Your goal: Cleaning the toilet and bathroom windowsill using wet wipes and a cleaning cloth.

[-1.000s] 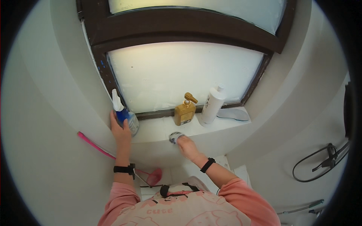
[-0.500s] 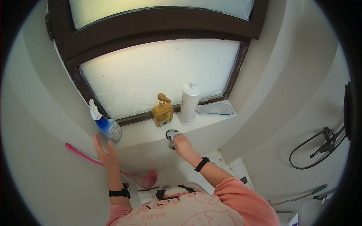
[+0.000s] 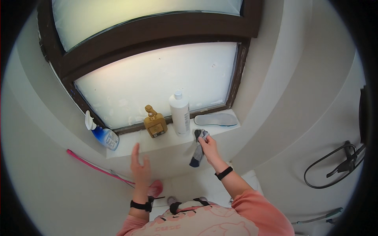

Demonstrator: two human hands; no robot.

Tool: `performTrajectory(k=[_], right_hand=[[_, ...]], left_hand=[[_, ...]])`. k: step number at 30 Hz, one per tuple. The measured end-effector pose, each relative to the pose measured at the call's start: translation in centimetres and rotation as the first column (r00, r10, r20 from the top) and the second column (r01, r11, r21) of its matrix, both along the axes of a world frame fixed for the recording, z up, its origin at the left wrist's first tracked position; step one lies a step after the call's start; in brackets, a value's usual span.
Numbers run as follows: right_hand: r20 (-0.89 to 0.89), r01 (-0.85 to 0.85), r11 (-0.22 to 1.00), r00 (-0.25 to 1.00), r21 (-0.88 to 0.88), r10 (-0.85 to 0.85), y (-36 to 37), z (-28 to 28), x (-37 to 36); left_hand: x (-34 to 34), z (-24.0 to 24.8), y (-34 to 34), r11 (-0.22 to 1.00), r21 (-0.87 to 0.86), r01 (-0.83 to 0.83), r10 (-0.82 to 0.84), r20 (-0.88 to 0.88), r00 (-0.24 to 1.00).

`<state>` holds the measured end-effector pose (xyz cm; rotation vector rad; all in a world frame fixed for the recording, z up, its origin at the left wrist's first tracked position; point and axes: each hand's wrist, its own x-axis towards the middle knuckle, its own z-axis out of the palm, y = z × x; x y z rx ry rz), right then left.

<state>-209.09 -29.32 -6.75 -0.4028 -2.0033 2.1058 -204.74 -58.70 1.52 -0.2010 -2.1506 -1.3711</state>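
My right hand (image 3: 209,149) pinches a grey sock (image 3: 197,148) with dark navy parts. The sock hangs down in front of the window ledge (image 3: 138,149), its navy end lowest. My left hand (image 3: 140,168) is raised before the ledge, fingers stretched and apart, slightly blurred, holding nothing. Behind it on the ledge stands a gold pump bottle (image 3: 155,125). A tall white capped bottle (image 3: 180,116) is beside that, and a grey-blue insole (image 3: 215,119) lies to the right, just beyond the sock. At the ledge's left end, a blue and white spray bottle (image 3: 105,137) leans in the corner.
A brown-framed frosted window (image 3: 157,78) rises behind the ledge. Against the left wall is a long pink stick (image 3: 92,164), with a pink rounded thing (image 3: 156,188) low near my left wrist. A looped black cable (image 3: 315,185) hangs on the right wall.
My left hand has moved right, away from the spray bottle. My right hand has shifted right, and the sock, bunched before, now hangs lengthwise. The head view has shifted a little.
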Motion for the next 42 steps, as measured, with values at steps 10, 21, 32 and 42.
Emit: performTrajectory(k=[10,21,32,42], right_hand=[[-0.09,0.051,0.95,0.996,0.31,-0.024,-2.5,3.8,-2.4],[-0.005,0.115,0.947,0.993,0.299,-0.119,-2.5,1.4,-5.0],[0.101,0.41,0.894,0.912,-0.179,-0.398,2.1,2.7,1.3],[-0.131,0.502,0.776,0.861,0.382,-0.492,5.3,0.4,3.1]], left_hand=[[-5.1,-2.0,8.2,0.943,-0.082,0.323,-0.306,0.17,0.937],[-9.4,-3.6,8.8,0.866,-0.065,0.495,-0.473,0.21,0.856],[-9.8,-4.4,7.9,0.856,0.024,0.517,-0.509,0.218,0.832],[-9.8,-4.8,7.3,0.855,-0.023,0.518,-0.508,0.156,0.847]])
